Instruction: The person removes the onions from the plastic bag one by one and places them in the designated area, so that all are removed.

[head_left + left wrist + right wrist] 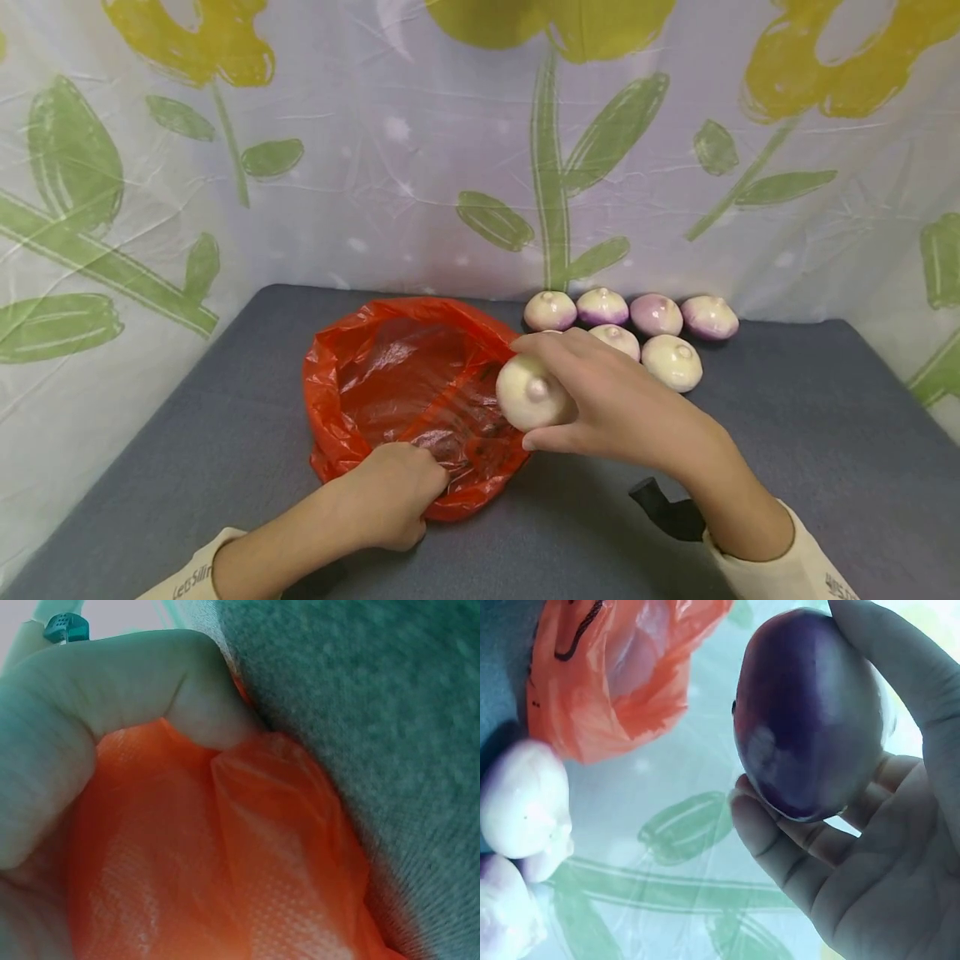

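Note:
A red plastic bag (322,392) stands on the dark grey table with its mouth spread wide. My left hand (393,492) grips the bag's near rim; in the left wrist view, the fingers curl over the red film (165,847). Between the thumb and fingers of my right hand (600,392) is a glossy onion (531,393), held at the bag's right rim. Its pale nubbed end shows in the head view, its purple side (802,712) in the right wrist view. Whatever lies deep in the bag is hard to make out.
Several more white-and-purple onions (656,315) sit grouped at the back right of the table (810,433), partly hidden by my right hand. A flower-printed curtain (375,167) hangs behind the table. A black curved piece (670,510) shows beside my right wrist.

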A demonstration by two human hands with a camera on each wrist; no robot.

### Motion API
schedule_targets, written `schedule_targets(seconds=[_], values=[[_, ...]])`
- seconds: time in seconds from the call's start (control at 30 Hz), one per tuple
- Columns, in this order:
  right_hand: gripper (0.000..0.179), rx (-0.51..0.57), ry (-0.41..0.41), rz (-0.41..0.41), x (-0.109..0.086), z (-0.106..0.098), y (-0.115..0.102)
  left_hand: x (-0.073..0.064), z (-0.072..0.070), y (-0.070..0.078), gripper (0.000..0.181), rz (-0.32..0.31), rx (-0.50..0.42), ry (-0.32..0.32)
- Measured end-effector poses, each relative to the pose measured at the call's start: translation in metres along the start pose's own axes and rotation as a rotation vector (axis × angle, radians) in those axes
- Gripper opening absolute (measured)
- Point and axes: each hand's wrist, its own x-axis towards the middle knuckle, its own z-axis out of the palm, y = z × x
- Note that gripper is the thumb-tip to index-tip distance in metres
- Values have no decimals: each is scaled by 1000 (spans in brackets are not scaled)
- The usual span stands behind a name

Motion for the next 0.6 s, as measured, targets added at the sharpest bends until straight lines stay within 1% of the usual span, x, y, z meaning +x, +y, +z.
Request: schedule_targets(seconds=[0.1, 0.27, 0.37, 0.43, 0.5, 0.57, 0.6], values=[[69, -13, 10, -7, -4, -2, 2, 0, 0, 0, 19, 9, 3, 10], [65, -28, 3, 5, -12, -6, 6, -1, 0, 0, 19, 14, 8, 21], [64, -35, -2, -15, -18, -7, 12, -1, 1, 0, 19, 9, 12, 21], [62, -32, -4, -25, -24, -8, 19, -1, 1, 1, 20, 10, 16, 21], [60, -34, 10, -30, -32, -11, 29, 0, 1, 1, 19, 12, 19, 22], [60, -30, 31, -13, -42, -17, 43, 0, 1, 1, 19, 16, 23, 25], [60, -30, 41, 9, -47, -20, 51, 0, 1, 0, 19, 14, 22, 25]])
